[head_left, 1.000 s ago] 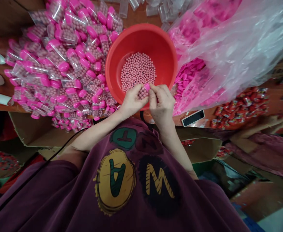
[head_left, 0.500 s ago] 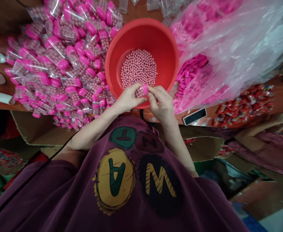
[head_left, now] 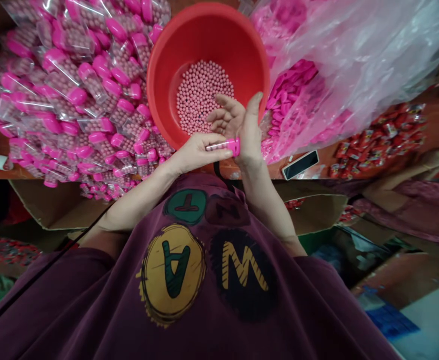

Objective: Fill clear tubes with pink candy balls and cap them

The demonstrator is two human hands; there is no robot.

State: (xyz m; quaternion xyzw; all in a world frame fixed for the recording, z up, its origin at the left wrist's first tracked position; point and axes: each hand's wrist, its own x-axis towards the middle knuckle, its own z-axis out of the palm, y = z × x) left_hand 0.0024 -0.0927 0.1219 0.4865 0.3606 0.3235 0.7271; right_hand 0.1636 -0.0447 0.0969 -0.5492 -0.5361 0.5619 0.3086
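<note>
My left hand [head_left: 198,151] is closed round a small clear bottle [head_left: 221,145] of pink beads with a bright pink cap. The bottle lies sideways, its capped end against the heel of my right hand [head_left: 242,125]. That right hand is open, palm turned toward the bottle, fingers spread over the near part of a red basin [head_left: 159,105]. Inside the basin lies a heap of round pink beads [head_left: 200,90]. To the left, a large pile of filled bottles with pink caps [head_left: 80,95] covers the table.
Loose pink caps [head_left: 289,92] lie in a clear plastic bag [head_left: 339,75] right of the basin. A phone [head_left: 300,165] rests at the table's front edge, near red-wrapped pieces [head_left: 377,142]. Another person's arm [head_left: 399,185] shows at far right. Open cardboard boxes [head_left: 50,205] stand below.
My right hand has let go of the cap with its fingers and opened, its palm heel now against the cap. The bottle has turned nearly level. The view has moved closer to the table.
</note>
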